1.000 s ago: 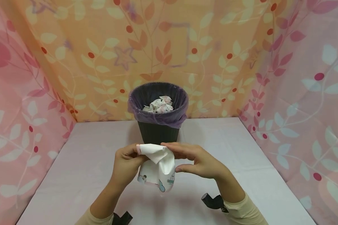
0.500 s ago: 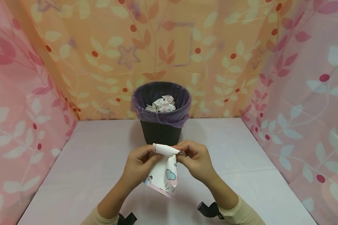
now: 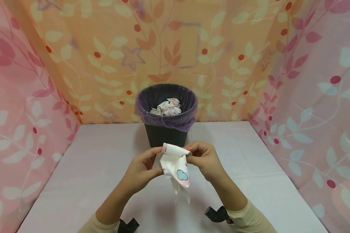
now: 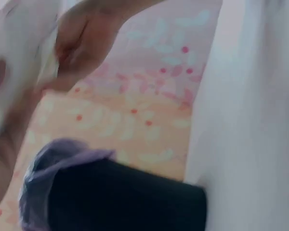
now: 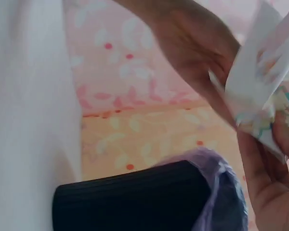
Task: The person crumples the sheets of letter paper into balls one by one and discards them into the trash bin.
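A sheet of white printed paper [image 3: 175,165], partly folded and creased, hangs between both hands above the table. Its top is rolled over, and a blue cloud print shows low on its right side. My left hand [image 3: 141,170] holds the left edge, index finger at the top corner and thumb lower down. At the upper right, my right hand [image 3: 205,160] pinches the paper between thumb and fingers. In the right wrist view the paper [image 5: 260,72] stands in angled folds between the hands. The left wrist view is blurred, with the paper [image 4: 24,43] at upper left.
Just beyond the hands stands a dark bin [image 3: 167,134] lined with a purple bag [image 3: 145,118]. Crumpled printed paper [image 3: 167,107] lies inside it. The white-covered table [image 3: 105,145] is bordered by a patterned orange curtain [image 3: 110,64] behind and pink ones at the sides.
My right hand, earlier with straighter fingers beside the paper, now pinches its upper right. The lower part of the sheet has bunched inward and narrowed, and both hands have shifted slightly right.
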A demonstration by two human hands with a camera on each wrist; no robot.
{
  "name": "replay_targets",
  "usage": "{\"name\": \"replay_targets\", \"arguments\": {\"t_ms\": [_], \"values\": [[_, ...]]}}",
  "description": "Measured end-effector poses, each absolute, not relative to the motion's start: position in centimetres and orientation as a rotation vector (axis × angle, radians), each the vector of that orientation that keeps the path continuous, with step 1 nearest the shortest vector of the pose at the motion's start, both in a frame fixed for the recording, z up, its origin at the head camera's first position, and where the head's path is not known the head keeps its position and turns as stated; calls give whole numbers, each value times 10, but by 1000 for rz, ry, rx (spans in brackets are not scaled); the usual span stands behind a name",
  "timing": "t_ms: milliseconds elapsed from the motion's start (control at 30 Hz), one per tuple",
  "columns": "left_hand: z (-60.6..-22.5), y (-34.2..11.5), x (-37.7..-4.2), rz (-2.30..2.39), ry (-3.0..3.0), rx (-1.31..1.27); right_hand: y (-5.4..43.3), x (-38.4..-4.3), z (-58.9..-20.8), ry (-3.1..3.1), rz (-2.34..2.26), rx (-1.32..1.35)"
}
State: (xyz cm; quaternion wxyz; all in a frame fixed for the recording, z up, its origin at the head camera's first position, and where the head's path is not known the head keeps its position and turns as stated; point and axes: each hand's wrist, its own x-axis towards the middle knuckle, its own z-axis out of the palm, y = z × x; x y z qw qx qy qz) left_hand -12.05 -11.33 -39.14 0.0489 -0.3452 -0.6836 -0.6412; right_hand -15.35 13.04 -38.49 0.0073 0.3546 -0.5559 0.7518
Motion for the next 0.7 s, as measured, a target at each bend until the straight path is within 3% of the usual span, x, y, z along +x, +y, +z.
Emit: {"name": "replay_targets", "arguments": {"t_ms": [267, 533, 700], "values": [[-395, -101, -114, -1998, -2090, -589, 110, -139, -394, -1929, 1998, 1140], [-390, -111, -119, -2200, -1931, -568, 135, -148, -368, -2121, 1507, 1727], [-389, -112, -118, -2150, -1915, -606, 130, -141, -367, -2185, 1542, 1597]]}}
